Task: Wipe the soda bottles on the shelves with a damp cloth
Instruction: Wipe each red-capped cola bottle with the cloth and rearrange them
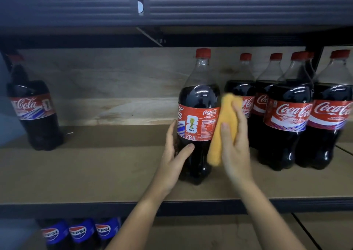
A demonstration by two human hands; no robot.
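Grip: left hand [172, 150] curls round the lower left side of the centre cola bottle [198, 116], thumb on the front below the label, fingers wrapped behind. Right hand [234, 146] presses a folded orange cloth [219, 135] flat against the bottle's right side, fingers fairly straight over the cloth, thumb along its front; whether the cloth is damp cannot be told.

Item held: the centre cola bottle, clear plastic, red cap, red label, upright on the wooden shelf board [95, 169]. Dark soda fills it to the shoulder; the neck above is clear.

Just right of the cloth hand: a cluster of cola bottles [286, 119], packed touching one another, front and back rows, all upright, red-capped, dark soda to about the same shoulder level, necks clear. The nearest back-row bottle stands just behind the cloth.

Well to the left of the holding hand: a single cola bottle [33, 112], upright at the shelf's far left edge, same label type, dark contents; image blurred there.

Below both forearms, on the lower shelf: three Pepsi bottles [82, 232] side by side, blue labels, only upper parts in view, dark contents.

Above the grip: the dark ribbed edge of the upper shelf [229, 5].

Behind all bottles: a pale wooden back panel [114, 85].
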